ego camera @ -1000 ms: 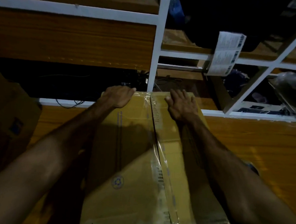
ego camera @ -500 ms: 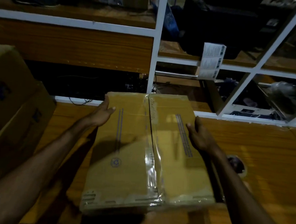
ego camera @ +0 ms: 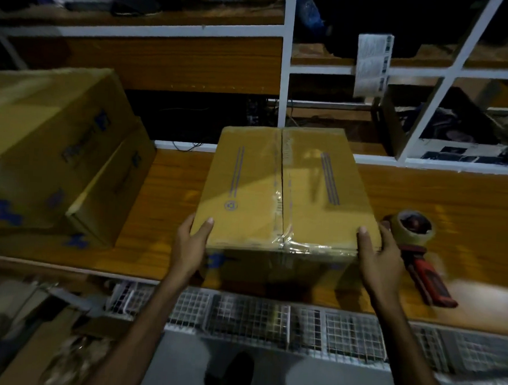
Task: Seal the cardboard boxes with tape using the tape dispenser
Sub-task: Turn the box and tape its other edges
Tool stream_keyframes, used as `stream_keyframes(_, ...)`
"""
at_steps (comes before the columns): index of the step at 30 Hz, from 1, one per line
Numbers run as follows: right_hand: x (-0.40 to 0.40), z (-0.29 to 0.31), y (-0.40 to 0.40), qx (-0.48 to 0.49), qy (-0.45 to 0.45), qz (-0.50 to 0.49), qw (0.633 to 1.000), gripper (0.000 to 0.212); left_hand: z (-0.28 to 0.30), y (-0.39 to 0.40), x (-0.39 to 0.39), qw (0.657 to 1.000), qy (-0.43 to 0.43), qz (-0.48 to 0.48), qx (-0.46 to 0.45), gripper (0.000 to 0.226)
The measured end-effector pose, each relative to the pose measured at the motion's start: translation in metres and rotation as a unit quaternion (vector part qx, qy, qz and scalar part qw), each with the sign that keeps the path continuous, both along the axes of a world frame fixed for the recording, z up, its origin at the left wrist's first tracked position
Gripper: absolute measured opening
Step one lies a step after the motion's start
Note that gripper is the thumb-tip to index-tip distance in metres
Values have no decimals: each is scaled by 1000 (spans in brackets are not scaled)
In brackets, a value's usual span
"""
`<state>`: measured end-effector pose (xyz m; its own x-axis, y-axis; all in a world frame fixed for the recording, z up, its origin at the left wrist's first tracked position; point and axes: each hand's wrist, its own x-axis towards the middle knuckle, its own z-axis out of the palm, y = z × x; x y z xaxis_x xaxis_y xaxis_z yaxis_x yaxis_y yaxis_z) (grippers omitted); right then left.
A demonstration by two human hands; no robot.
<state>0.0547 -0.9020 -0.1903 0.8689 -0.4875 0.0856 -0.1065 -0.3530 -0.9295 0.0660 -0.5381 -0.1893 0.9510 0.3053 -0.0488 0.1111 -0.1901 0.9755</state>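
I hold the sealed cardboard box [ego camera: 285,188] at its near corners. It stands upright on the wooden bench [ego camera: 452,202], at the centre of my view. My left hand [ego camera: 192,245] grips the near left corner at about 8 o'clock of the box: the thumb lies flat on the top face, while the fingers wrap the left side wall, out of sight. My right hand [ego camera: 382,252] grips the near right corner at about 4 o'clock of the box, thumb on top, fingers curled round the right side wall. Both hands are clamped on the box.

Clear tape [ego camera: 280,193] runs along the centre seam where the two top flaps meet. It folds over the near edge, with wrinkled tape spread along that edge.

The tape dispenser [ego camera: 417,245] lies on the bench at 3 o'clock of the box, just beside my right hand. I cannot tell whether they touch. Its roll is at the far end and its red handle points toward 5 o'clock.

Two stacked cardboard boxes [ego camera: 57,152] stand at 9 o'clock, apart from the held box. A white-framed shelf unit [ego camera: 285,76] rises at 12 o'clock behind the bench, with a paper label [ego camera: 371,66] hanging on it. White wire mesh [ego camera: 269,316] runs below the bench's near edge.
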Motion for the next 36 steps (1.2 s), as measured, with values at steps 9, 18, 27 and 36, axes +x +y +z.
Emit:
stream_keyframes(9, -25, -39, 15, 208, 33, -38, 977, 108, -12, -37, -27, 984, -16, 136, -115, 65)
stream_keyframes(18, -65, -3, 43, 278, -17, -4, 960, 110, -30, -32, -61, 972, -14, 75, -223, 65)
stream_keyframes(27, -120, 48, 83, 243, -124, -89, 958, 71, -27, 6, -96, 939, -47, 98, -327, 79)
stream_keyframes(36, -222, 73, 71, 278, -199, -221, 913, 56, 25, -23, -125, 943, -82, -58, -318, 81)
